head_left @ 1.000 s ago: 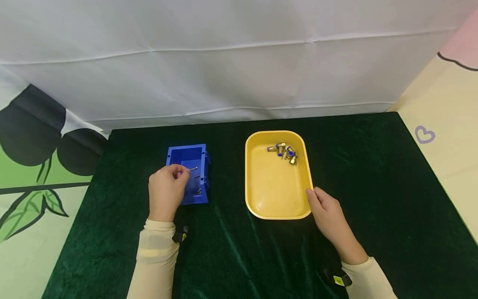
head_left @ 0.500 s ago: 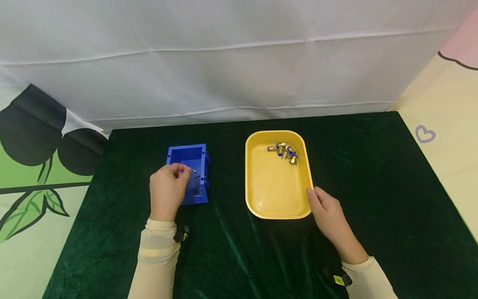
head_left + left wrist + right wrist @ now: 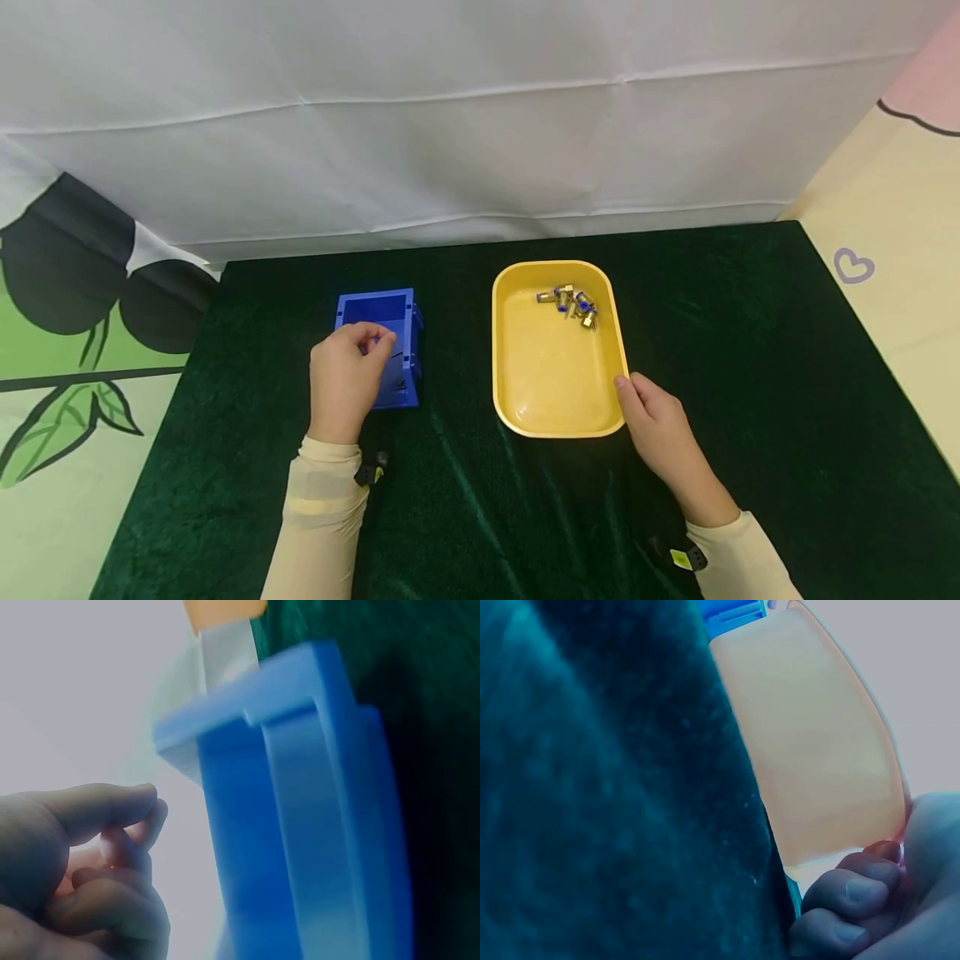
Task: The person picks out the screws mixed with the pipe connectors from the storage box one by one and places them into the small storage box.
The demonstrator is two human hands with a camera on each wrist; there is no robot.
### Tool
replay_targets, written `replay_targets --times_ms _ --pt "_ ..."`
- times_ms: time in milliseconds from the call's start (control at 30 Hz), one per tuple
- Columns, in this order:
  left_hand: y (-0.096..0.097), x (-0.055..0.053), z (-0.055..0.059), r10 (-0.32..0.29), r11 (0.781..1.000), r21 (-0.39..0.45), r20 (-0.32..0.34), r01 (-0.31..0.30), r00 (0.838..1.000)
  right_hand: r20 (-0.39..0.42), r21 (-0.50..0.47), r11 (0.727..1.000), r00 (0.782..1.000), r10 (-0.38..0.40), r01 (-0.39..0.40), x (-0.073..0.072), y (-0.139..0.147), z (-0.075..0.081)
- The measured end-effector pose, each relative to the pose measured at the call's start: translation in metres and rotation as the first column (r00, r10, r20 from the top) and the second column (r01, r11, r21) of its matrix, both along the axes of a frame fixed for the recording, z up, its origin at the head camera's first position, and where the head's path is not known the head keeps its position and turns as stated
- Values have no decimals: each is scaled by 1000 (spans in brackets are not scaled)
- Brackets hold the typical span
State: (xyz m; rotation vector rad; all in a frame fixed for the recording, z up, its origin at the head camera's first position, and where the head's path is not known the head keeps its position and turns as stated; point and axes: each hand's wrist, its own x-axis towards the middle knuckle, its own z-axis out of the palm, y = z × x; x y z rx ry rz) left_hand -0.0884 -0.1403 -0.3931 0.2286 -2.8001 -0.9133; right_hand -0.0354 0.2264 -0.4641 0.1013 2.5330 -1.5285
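In the head view my left hand (image 3: 348, 379) is above the blue bin (image 3: 415, 387), thumb and forefinger pinched together. The screw held at those fingertips is hidden from sight in this frame. A few thin screws lie in the bin, dim and partly covered. In the left wrist view, the pinching fingers (image 3: 142, 799) stand beside the wall of the bin (image 3: 367, 825). My right hand (image 3: 660, 425) grips the lower right rim of the yellow tray (image 3: 551, 383), thumb over the edge. Brass fittings with blue collars (image 3: 588, 318) and some screws lie in its upper right part.
Dark green cloth (image 3: 457, 500) covers the table, with a strip of it between bin and tray. A white curtain (image 3: 450, 167) hangs behind the far edge. Printed panels flank the table on both sides.
My left hand has moved slightly right, still pinched; the screw seen projecting from its fingertips no longer shows. My right hand has kept its grip on the tray.
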Motion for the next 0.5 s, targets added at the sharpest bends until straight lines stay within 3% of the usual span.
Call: replay_targets --times_ms 500 --pt "62 -8 11 -189 977 81 -84 196 978 9 14 1000 1000 2 -2 0 -1 1"
